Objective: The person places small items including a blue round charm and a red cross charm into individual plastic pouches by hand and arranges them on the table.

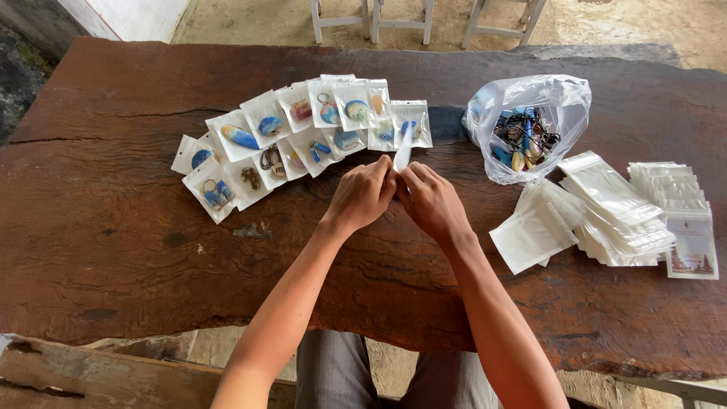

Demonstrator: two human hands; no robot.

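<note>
Center frame: left hand [363,195] & right hand [432,201] both pinching small clear zip pouch [402,155]. Filled pouches [291,136] fanned upper left, plastic bag [530,125] of keychains upper right, empty pouches [609,212] at right.

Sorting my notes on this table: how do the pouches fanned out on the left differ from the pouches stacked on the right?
The fanned pouches each hold a keyring or charm, mostly blue; the stacked pouches look flat and empty. The fanned pouches overlap in spread rows, while the stacked pouches lie piled up. Both are small, clear-and-white pouches lying on the wooden table.
</note>
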